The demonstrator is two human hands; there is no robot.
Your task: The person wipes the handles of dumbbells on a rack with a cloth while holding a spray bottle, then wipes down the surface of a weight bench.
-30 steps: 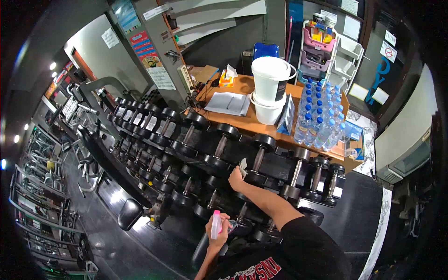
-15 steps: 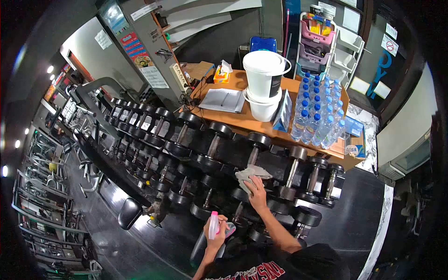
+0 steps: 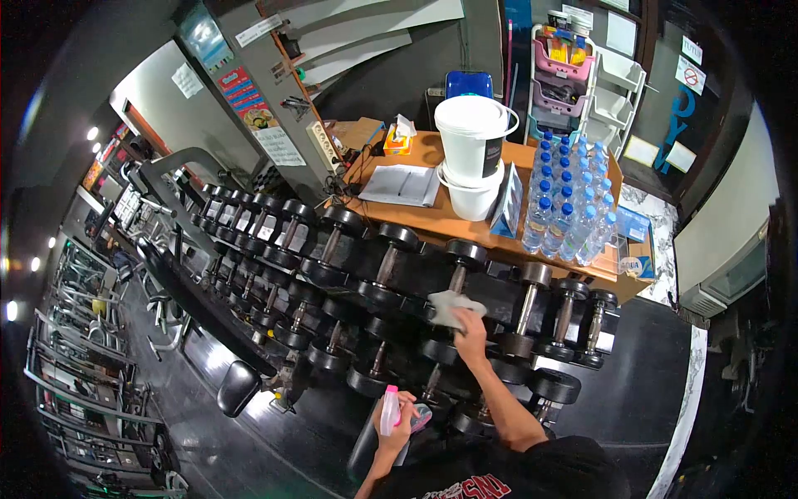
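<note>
My right hand (image 3: pixel 470 331) is closed on a pale cloth (image 3: pixel 451 308), pressed against a dumbbell (image 3: pixel 462 264) on the upper tier of the rack. The cloth covers that dumbbell's handle and near part. Lower down, my left hand (image 3: pixel 397 420) grips a spray bottle (image 3: pixel 389 406) with a pink nozzle, held close to my body beside the lower-tier dumbbells. A silver-headed dumbbell (image 3: pixel 526 308) lies just right of the cloth, and a black one (image 3: pixel 387 264) to its left.
Behind the rack, a wooden desk (image 3: pixel 399 214) bears stacked white buckets (image 3: pixel 471 137), several water bottles (image 3: pixel 573 200), an open notebook (image 3: pixel 401 185) and a tissue box (image 3: pixel 399 143). A padded bench (image 3: pixel 204 308) stands left of the rack. A cardboard box (image 3: pixel 638 249) sits at the desk's right.
My right hand and the cloth have shifted slightly right along the same dumbbell, the cloth now more bunched. My left hand still holds the spray bottle, and the whole view has tilted slightly.
</note>
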